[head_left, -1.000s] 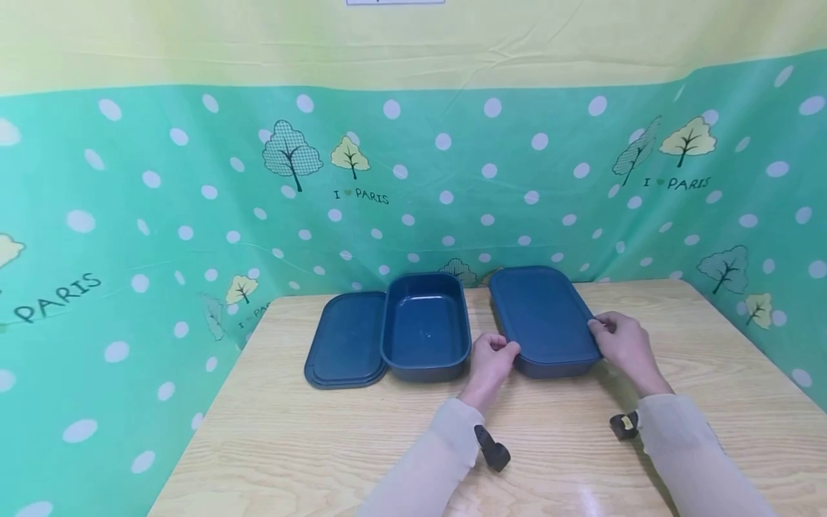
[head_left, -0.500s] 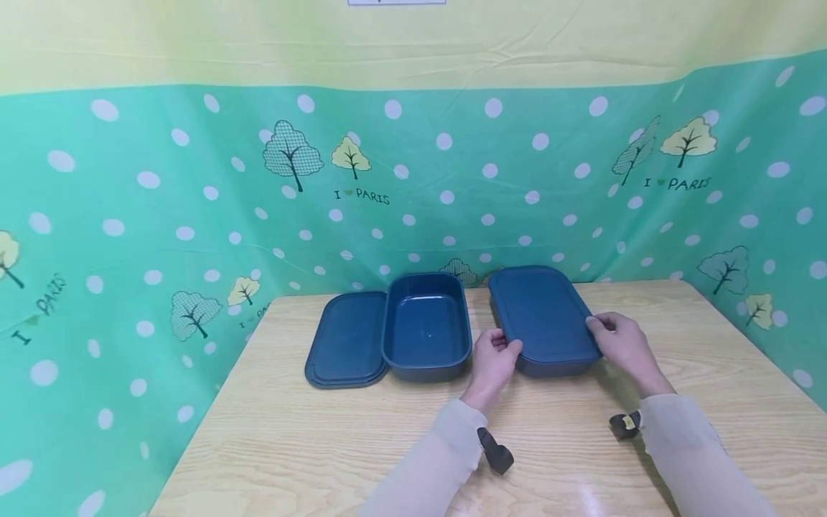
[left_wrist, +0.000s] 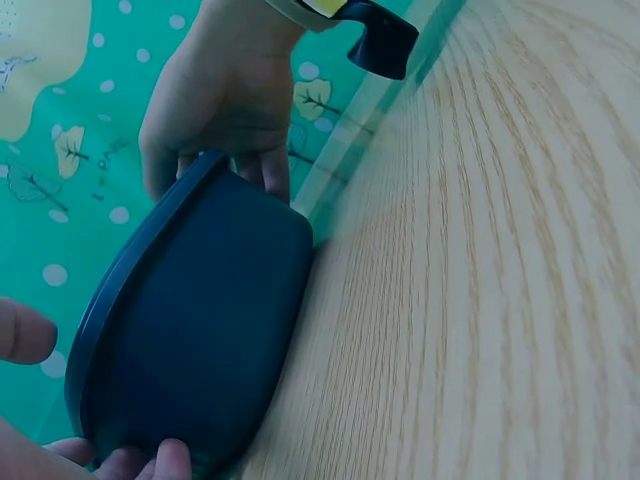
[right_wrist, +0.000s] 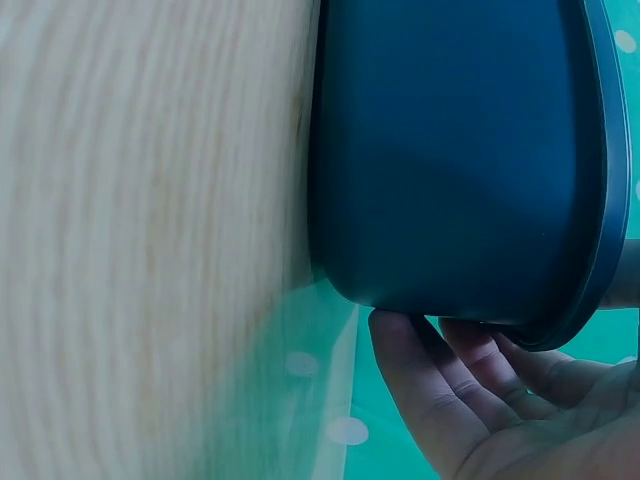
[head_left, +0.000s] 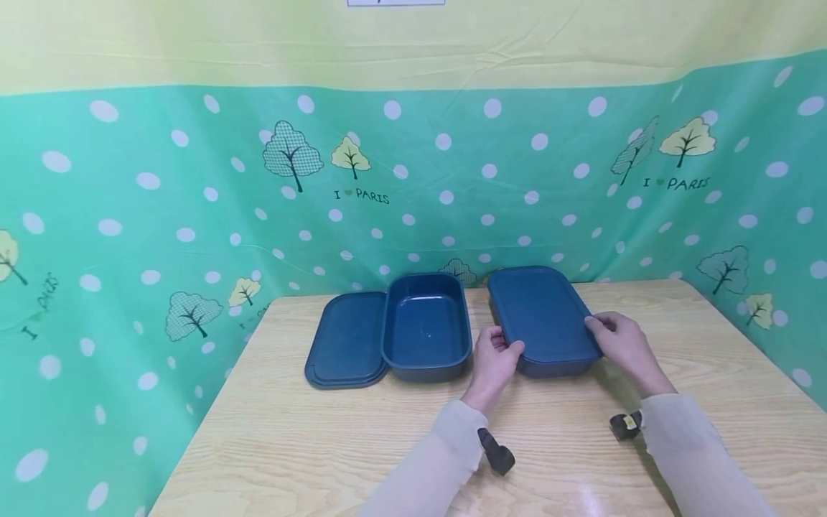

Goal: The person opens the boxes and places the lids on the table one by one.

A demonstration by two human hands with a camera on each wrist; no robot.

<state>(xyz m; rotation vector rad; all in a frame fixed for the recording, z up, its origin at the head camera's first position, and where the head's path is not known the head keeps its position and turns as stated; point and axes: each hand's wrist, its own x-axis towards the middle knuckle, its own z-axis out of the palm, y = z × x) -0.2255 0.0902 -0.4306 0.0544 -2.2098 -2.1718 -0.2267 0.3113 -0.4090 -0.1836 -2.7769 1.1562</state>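
Observation:
A dark blue food container [head_left: 549,369] stands on the right part of the table with its matching lid [head_left: 543,312] over the top. My left hand [head_left: 492,366] holds the near left corner, fingers against the side wall and thumb at the lid's edge. On the opposite side, my right hand [head_left: 625,350] grips the container, thumb over the lid rim. The fingertips [right_wrist: 395,330] of that hand meet the wall below the rim in the right wrist view. Left of these, a second blue container [head_left: 426,334] is uncovered, nothing visible inside.
Another blue lid [head_left: 347,341] lies flat on the wooden table [head_left: 310,452], right against the left side of the uncovered container. A green dotted curtain [head_left: 413,194] hangs close behind the containers and along both sides of the table.
My left hand has shifted slightly to the right and forward along the container's corner. The right hand, the containers and the lids look almost unmoved.

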